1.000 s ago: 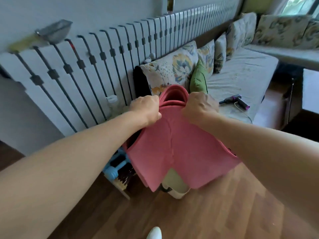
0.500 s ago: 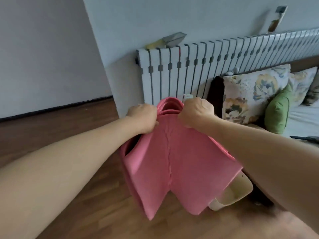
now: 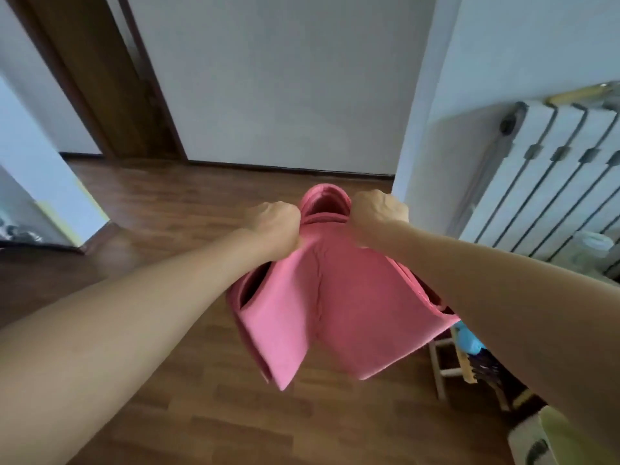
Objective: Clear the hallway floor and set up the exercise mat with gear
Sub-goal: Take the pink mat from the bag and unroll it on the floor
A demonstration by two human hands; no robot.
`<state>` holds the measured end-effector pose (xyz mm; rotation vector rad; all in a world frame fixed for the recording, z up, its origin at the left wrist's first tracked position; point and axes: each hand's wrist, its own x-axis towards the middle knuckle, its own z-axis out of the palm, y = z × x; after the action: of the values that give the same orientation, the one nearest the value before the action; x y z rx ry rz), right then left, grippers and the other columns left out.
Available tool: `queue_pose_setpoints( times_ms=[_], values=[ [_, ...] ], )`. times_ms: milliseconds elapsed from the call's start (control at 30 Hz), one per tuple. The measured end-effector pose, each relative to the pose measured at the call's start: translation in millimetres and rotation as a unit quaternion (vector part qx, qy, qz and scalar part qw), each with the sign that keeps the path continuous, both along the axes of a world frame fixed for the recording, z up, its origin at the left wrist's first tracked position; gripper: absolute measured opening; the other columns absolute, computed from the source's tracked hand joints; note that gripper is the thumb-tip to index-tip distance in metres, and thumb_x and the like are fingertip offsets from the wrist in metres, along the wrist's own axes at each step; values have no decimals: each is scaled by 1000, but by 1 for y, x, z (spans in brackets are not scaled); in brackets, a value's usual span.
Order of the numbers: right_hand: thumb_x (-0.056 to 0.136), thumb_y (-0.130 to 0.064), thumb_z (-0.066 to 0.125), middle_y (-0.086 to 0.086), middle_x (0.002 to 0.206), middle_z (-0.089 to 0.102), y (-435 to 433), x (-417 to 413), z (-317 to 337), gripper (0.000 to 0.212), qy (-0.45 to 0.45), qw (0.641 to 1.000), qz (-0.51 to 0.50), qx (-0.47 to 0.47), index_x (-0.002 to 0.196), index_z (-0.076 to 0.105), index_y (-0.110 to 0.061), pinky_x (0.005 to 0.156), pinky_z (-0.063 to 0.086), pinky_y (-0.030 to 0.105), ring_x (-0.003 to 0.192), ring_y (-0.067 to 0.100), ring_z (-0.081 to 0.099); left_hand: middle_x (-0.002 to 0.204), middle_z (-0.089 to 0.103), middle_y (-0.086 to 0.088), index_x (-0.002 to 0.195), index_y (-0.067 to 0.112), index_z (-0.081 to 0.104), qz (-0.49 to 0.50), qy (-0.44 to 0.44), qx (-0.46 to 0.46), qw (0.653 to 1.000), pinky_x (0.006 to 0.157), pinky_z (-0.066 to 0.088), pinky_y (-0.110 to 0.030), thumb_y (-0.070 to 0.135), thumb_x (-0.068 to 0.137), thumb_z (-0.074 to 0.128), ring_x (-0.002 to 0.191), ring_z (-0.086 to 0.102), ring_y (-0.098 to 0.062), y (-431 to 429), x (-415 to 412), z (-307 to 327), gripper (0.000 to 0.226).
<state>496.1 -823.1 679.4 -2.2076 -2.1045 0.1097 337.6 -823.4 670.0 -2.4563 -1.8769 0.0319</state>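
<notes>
A folded pink exercise mat (image 3: 339, 307) hangs in the air in front of me, its folded layers drooping toward the wooden floor (image 3: 208, 397). My left hand (image 3: 273, 223) grips the mat's upper edge on the left. My right hand (image 3: 377, 213) grips the same edge on the right. Between the two fists the top fold of the mat bulges up in a loop. Both arms are stretched forward.
A white radiator (image 3: 550, 182) stands along the wall at right, with a small rack holding a blue object (image 3: 469, 344) below it. A brown door frame (image 3: 100, 78) and a white wall corner (image 3: 50, 182) lie at left. A pale bin (image 3: 543, 437) sits at bottom right.
My view has swung left, from the sofa and cushions past the radiator to the hallway and door. Both hands keep the same grip on the mat, which travels with me.
</notes>
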Motion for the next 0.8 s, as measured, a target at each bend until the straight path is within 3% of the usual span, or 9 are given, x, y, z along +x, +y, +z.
queue_pose_setpoints(
  times_ms=[100,200,300,400,500,633,800],
  values=[
    [72,-4,63,1,72,55,34,-59,1,17,6,999,33,-13,77,55,-18,60,41,29,72,23,52,100,65,-14,80,14,50,21,0,11,1000,63,36,-33,25,82,57,92,61,-36,26,-59,0,13],
    [71,-2,64,5,92,66,65,-113,1,25,10,998,63,-23,92,64,-15,62,41,29,89,26,64,97,65,-17,75,14,45,41,-3,14,999,65,44,-35,23,80,57,89,62,-38,48,-113,-1,16],
    [71,-3,64,5,98,67,100,-164,-5,32,10,993,111,-25,101,65,-15,63,42,29,95,27,64,98,65,-17,82,9,56,87,-5,2,996,64,43,-34,23,80,57,89,61,-37,68,-162,-3,14],
    [75,-7,60,2,83,61,130,-198,-15,26,13,989,148,-12,99,63,-16,62,42,30,83,26,61,99,65,-13,84,9,57,109,6,5,994,61,37,-32,22,82,55,83,59,-31,83,-194,-6,13],
    [78,-12,59,-2,63,43,175,-240,-26,13,8,980,196,3,90,61,-16,58,42,31,68,22,50,105,64,-11,95,7,60,149,53,-1,987,64,33,-31,25,86,53,95,59,-29,108,-228,-10,21],
    [80,-16,57,-3,61,41,236,-288,-36,6,8,963,270,9,85,57,-20,57,43,30,65,20,48,109,60,-12,99,5,59,224,29,-12,974,71,42,-33,23,85,54,101,58,-30,153,-266,-15,23],
    [79,-19,62,-4,65,46,316,-339,-37,17,10,937,349,2,95,62,-18,55,42,30,67,19,50,115,61,-9,120,11,57,309,42,-24,950,71,41,-31,26,87,51,104,59,-28,214,-301,-19,37]
  ],
)
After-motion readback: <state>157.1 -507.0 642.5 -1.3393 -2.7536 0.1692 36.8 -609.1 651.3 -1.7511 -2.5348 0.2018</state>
